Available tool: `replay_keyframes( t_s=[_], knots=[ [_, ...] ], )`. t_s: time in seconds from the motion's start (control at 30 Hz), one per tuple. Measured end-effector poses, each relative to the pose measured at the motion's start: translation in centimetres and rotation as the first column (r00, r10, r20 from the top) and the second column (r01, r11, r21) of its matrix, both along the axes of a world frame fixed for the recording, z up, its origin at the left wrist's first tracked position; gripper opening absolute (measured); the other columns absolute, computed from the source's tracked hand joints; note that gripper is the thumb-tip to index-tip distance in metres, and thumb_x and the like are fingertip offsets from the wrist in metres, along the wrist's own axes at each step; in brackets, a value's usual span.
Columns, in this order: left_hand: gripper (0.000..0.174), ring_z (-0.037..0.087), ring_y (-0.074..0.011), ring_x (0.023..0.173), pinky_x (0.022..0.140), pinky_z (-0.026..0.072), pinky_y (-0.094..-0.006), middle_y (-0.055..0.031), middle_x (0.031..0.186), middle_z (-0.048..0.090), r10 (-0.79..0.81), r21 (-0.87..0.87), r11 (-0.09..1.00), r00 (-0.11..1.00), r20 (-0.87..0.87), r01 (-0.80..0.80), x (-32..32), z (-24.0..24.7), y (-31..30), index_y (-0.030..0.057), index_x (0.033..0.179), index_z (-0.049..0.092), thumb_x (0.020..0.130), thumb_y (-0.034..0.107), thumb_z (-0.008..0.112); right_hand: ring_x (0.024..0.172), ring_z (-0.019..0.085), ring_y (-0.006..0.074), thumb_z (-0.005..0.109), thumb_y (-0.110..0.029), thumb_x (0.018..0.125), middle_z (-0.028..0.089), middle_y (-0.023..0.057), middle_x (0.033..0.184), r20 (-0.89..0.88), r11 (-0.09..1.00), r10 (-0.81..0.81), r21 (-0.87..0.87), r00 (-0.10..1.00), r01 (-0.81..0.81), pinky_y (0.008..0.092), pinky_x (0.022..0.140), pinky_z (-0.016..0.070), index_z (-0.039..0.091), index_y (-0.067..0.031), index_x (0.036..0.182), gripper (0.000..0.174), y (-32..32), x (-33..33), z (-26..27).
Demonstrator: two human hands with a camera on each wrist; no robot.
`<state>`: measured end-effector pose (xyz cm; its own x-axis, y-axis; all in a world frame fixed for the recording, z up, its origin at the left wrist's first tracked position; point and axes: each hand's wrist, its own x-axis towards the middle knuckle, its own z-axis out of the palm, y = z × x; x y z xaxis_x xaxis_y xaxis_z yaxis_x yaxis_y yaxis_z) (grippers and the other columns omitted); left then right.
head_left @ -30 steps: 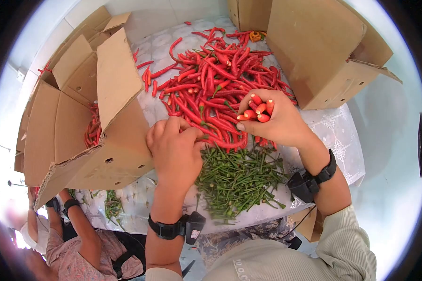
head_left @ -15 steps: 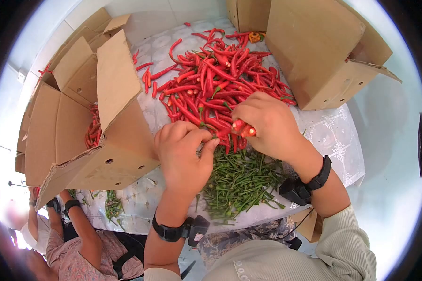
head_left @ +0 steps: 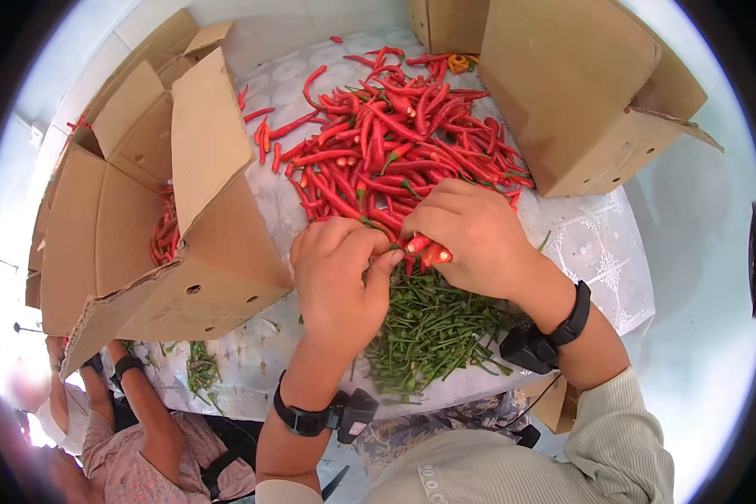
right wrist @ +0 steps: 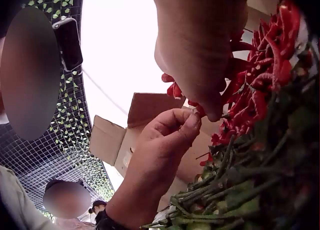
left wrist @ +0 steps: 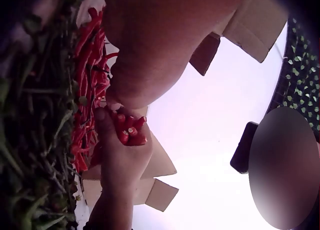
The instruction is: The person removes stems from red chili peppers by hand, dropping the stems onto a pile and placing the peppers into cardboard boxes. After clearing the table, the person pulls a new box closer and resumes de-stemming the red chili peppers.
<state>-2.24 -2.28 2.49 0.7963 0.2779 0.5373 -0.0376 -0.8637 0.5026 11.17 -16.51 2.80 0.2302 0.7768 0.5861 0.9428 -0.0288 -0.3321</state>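
My right hand (head_left: pixel 483 239) grips a bunch of red chilies (head_left: pixel 435 254), the back of the hand turned up. Pale stemless ends of the chilies (left wrist: pixel 131 131) poke out of the fist in the left wrist view. Right beside it, my left hand (head_left: pixel 342 273) pinches a green chili stem (head_left: pixel 394 247) between thumb and forefinger, against the end of a chili in the bunch. Both hands are over the near edge of a big heap of red chilies (head_left: pixel 378 143). Below them lies a pile of green stems (head_left: pixel 428 336).
An open cardboard box (head_left: pixel 218 277) with red chilies inside stands at the left, another cardboard box (head_left: pixel 563 92) at the back right. A patterned white cloth (head_left: pixel 601 244) covers the table. Another person's arm (head_left: pixel 155 403) shows at the lower left.
My right hand has turned over with its bunch and come down beside the left hand. My left hand has moved from the heap's edge rightward and now pinches a stem.
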Motion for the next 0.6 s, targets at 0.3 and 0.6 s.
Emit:
replay_keyframes(
  t_s=[0.3, 0.6],
  knots=[
    [0.011, 0.055, -0.0265, 0.085, 0.083, 0.039, -0.0412, -0.0034, 0.081, 0.06, -0.011, 0.031, 0.999, 1.0, 0.002, 0.011, 0.0, 0.1, 0.3, 0.0086, 0.078, 0.067, 0.071, 0.012, 0.075, 0.082, 0.06, 0.0276, 0.074, -0.004, 0.062, 0.063, 0.0059, 0.084, 0.066, 0.999, 0.036, -0.027, 0.997, -0.035, 0.0381, 0.065, 0.0505, 0.066, -0.0086, 0.089, 0.029, -0.1, -0.3, 0.4],
    [0.014, 0.055, -0.0278, 0.081, 0.077, 0.0432, -0.0379, -0.0089, 0.079, 0.061, -0.125, -0.075, 0.989, 0.992, 0.03, 0.127, 0.2, 0.0, 0.9, 0.0027, 0.079, 0.066, 0.07, 0.007, 0.076, 0.082, 0.061, 0.0284, 0.071, -0.009, 0.067, 0.065, 0.0062, 0.082, -0.068, 0.996, 0.075, -0.034, 0.995, -0.077, 0.0404, 0.07, 0.0505, 0.066, -0.0105, 0.086, 0.02, -0.3, 0.4, 0.4]
  ],
)
